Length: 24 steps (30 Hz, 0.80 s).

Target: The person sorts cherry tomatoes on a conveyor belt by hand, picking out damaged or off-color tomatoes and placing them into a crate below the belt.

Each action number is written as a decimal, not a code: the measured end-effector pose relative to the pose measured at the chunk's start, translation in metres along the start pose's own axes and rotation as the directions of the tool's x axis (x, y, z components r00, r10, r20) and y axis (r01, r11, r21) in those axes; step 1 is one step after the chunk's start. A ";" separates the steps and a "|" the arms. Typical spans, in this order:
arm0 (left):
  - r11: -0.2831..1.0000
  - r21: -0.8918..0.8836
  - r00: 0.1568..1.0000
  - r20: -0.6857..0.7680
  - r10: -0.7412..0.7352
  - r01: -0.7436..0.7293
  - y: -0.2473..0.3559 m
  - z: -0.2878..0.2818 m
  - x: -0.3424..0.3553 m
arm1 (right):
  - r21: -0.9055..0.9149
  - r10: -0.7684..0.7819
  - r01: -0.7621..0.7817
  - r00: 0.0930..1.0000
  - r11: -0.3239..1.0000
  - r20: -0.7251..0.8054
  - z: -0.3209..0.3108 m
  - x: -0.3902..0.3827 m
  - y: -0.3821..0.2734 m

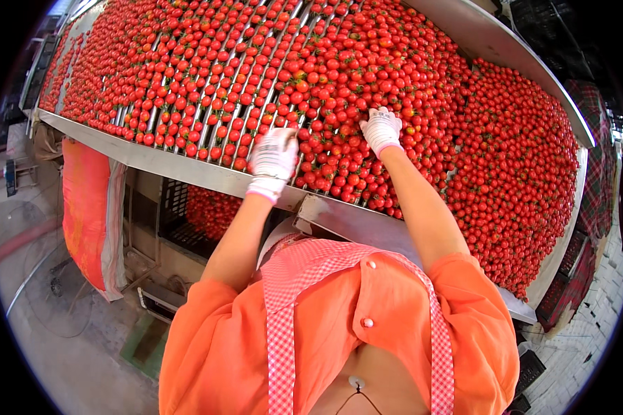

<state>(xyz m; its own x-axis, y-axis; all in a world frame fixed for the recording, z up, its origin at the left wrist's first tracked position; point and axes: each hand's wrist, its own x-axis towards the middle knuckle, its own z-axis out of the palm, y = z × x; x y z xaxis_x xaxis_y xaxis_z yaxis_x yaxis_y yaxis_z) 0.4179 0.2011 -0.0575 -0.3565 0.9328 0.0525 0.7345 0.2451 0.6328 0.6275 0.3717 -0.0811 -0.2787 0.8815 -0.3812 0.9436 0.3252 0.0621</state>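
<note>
Many small red cherry tomatoes [325, 90], some with green stems, lie over a metal roller conveyor [218, 128]. My right hand [382, 131], in a white knit glove, rests on the thick heap right of the bare rollers. Its fingers are slightly bent and apart among the tomatoes, with no firm grip visible. Over the conveyor's near side is my left hand [275, 158], gloved the same way and smeared by motion. Its fingers curl toward the tomatoes beside it, and whether anything is in them does not show.
A deep pile of tomatoes [512, 173] fills the metal hopper at the right. The conveyor's steel rim [145, 153] runs in front of me. Below it, a dark crate [175, 211] holds tomatoes. A red-orange sack [86, 214] hangs at the left.
</note>
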 end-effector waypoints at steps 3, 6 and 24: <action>0.889 0.458 0.995 -0.102 0.018 0.031 -0.039 -0.043 -0.017 | 0.050 -0.023 0.024 0.999 0.998 -0.023 0.000 -0.001 0.003; 0.826 0.563 0.999 -0.050 0.008 0.022 -0.053 -0.053 -0.027 | 0.085 -0.077 0.085 0.993 0.993 -0.095 0.010 -0.004 0.006; 0.670 -0.670 0.868 -0.074 -0.490 0.321 -0.055 -0.052 -0.031 | 0.876 0.260 0.265 0.885 0.404 -0.387 0.016 -0.079 0.002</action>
<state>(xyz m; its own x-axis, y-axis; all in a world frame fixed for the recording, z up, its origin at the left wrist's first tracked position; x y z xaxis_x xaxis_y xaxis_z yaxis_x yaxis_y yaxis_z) 0.3583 0.1454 -0.0538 -0.7127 0.6701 -0.2074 -0.0093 0.2866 0.9580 0.6545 0.2967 -0.0658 -0.0708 0.9968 0.0359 0.4635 0.0648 -0.8837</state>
